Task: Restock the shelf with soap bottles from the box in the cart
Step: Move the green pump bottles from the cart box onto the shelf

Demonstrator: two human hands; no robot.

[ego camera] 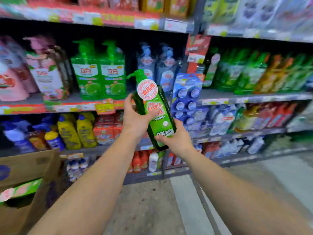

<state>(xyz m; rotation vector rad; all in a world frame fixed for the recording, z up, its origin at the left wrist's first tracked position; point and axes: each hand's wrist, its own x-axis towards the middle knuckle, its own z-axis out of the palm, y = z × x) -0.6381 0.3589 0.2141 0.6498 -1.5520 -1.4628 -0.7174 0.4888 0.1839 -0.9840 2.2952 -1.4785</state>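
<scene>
The dark green plastic pump bottle [155, 109] sits tilted before the grey metal shelf [237, 97] (both hands on it); the brown cardboard box [28, 167] lies lower left of the shelf.

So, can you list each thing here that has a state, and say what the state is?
Dark green pump soap bottle: held in the air in front of the shelves, tilted, pump top up and leaning left.
Left hand: grip around the bottle's middle.
Right hand: grip around the bottle's base.
Brown cardboard box: open, a green bottle lying inside.
</scene>
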